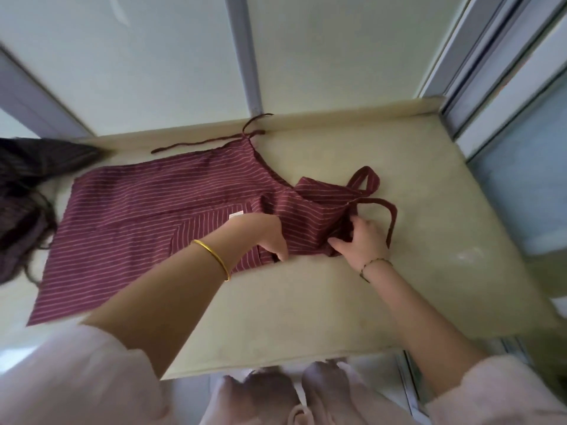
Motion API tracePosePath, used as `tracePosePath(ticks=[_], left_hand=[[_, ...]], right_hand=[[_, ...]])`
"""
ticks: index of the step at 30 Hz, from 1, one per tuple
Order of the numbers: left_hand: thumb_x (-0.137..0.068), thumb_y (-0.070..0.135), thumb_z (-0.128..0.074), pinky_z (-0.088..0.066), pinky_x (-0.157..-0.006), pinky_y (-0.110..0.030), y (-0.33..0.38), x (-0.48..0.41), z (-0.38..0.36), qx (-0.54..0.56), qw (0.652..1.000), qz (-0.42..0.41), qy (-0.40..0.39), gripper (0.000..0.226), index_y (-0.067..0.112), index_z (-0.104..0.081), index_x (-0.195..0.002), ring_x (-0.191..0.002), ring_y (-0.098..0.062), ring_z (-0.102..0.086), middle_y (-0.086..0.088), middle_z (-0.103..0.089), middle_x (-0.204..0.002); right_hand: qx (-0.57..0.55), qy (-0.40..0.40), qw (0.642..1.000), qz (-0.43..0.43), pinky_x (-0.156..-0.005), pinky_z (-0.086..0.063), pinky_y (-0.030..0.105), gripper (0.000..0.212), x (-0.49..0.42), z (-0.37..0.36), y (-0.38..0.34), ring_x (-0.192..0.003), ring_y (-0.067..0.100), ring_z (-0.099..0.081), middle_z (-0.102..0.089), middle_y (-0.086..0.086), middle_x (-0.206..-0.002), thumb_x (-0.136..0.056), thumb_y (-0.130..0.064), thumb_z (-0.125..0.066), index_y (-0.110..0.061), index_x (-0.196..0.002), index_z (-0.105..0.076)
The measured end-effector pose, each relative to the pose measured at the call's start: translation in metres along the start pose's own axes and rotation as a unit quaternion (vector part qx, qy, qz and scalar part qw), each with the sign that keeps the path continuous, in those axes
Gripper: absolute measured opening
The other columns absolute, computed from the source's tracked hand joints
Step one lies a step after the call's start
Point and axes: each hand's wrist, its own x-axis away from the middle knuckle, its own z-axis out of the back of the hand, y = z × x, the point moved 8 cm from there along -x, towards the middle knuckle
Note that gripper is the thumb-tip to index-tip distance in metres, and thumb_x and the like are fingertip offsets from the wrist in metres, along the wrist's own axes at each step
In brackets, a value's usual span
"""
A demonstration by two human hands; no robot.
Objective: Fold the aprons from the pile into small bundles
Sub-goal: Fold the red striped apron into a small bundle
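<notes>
Apron (138, 210) spread flat; first fold begun. Right hand (360, 240) gripping bib (316, 207); left hand (264, 234) at apron's near edge, grip unclear. Next: bib folded inward, straps (392, 216) tucked.

One red striped apron (147, 216) bearing one white label (236, 214), one dark pile of cloth (21, 191), one table (306, 302), two hands — left hand (265, 236) and right hand (362, 240) — two bracelets, namely one gold bangle (211, 256) and one thin beaded bracelet (376, 263), and two pale sleeves, left sleeve (76, 378) and right sleeve (506, 391).
</notes>
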Motion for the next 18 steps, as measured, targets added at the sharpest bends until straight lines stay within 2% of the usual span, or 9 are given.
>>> tracePosePath(ticks=[3, 5, 7, 10, 12, 14, 18], left_hand=[[-0.073, 0.052, -0.073, -0.048, -0.095, -0.039, -0.001, 0.002, -0.014, -0.138, 0.99, 0.033, -0.007, 0.078, 0.012, -0.043, -0.134, -0.112, -0.029, -0.056, -0.006, -0.054, -0.126], [-0.073, 0.046, -0.077, -0.049, -0.09, -0.037, -0.003, -0.002, -0.021, -0.187, 0.981, 0.051, 0.021, 0.078, 0.012, -0.043, -0.134, -0.111, -0.029, -0.057, -0.006, -0.054, -0.126], [-0.076, 0.031, -0.077, -0.048, -0.083, -0.035, -0.002, -0.003, -0.025, -0.185, 0.98, 0.052, 0.057, 0.066, 0.01, -0.046, -0.131, -0.108, -0.028, -0.059, -0.007, -0.057, -0.123], [-0.084, 0.012, -0.067, -0.046, -0.076, -0.032, -0.002, -0.002, -0.026, -0.162, 0.982, 0.041, 0.089, 0.046, 0.009, -0.049, -0.126, -0.101, -0.027, -0.061, -0.008, -0.059, -0.115], [-0.086, 0.008, -0.063, -0.047, -0.076, -0.033, -0.002, -0.002, -0.026, -0.162, 0.982, 0.035, 0.088, 0.042, 0.008, -0.047, -0.125, -0.1, -0.027, -0.061, -0.008, -0.059, -0.113], [-0.087, 0.008, -0.061, -0.047, -0.075, -0.032, -0.002, -0.001, -0.026, -0.165, 0.983, 0.03, 0.076, 0.043, 0.008, -0.044, -0.127, -0.098, -0.027, -0.061, -0.009, -0.058, -0.112], [-0.086, 0.005, -0.062, -0.048, -0.075, -0.031, -0.002, -0.002, -0.028, -0.162, 0.985, 0.02, 0.053, 0.051, 0.009, -0.041, -0.132, -0.099, -0.027, -0.06, -0.01, -0.057, -0.113]], right_hand=[[0.031, 0.009, 0.999, -0.019, -0.084, -0.053, 0.04, 0.053, -0.008, 0.0, 0.009, -0.102, 0.03, -0.06, -0.061, 0.009, -0.112, -0.075, -0.039, -0.073, -0.011, -0.117, -0.053], [0.044, 0.006, 0.999, -0.011, -0.076, -0.052, 0.034, 0.029, -0.009, 0.0, 0.012, -0.096, 0.026, -0.062, -0.064, 0.006, -0.106, -0.082, -0.028, -0.069, -0.012, -0.104, -0.056], [0.065, -0.006, 0.998, 0.015, -0.071, -0.051, 0.032, 0.004, -0.01, 0.001, 0.012, -0.088, 0.023, -0.062, -0.065, 0.004, -0.099, -0.087, -0.021, -0.061, -0.019, -0.086, -0.058], [0.039, -0.006, 0.998, 0.047, -0.072, -0.051, 0.033, 0.011, -0.013, 0.007, 0.013, -0.085, 0.023, -0.06, -0.062, 0.005, -0.099, -0.091, -0.017, -0.054, -0.015, -0.084, -0.062], [-0.003, 0.024, 0.999, 0.042, -0.071, -0.05, 0.032, 0.015, -0.017, 0.016, 0.014, -0.086, 0.024, -0.061, -0.062, 0.007, -0.098, -0.093, -0.014, -0.051, -0.008, -0.089, -0.065], [-0.057, 0.042, 0.997, 0.028, -0.076, -0.048, 0.03, 0.013, -0.021, 0.019, 0.018, -0.09, 0.023, -0.06, -0.061, 0.009, -0.1, -0.09, -0.013, -0.057, -0.003, -0.097, -0.061], [-0.139, -0.014, 0.99, -0.016, -0.088, -0.05, 0.035, 0.06, -0.021, 0.004, 0.023, -0.1, 0.026, -0.059, -0.061, 0.009, -0.115, -0.075, -0.026, -0.076, -0.006, -0.125, -0.049]])
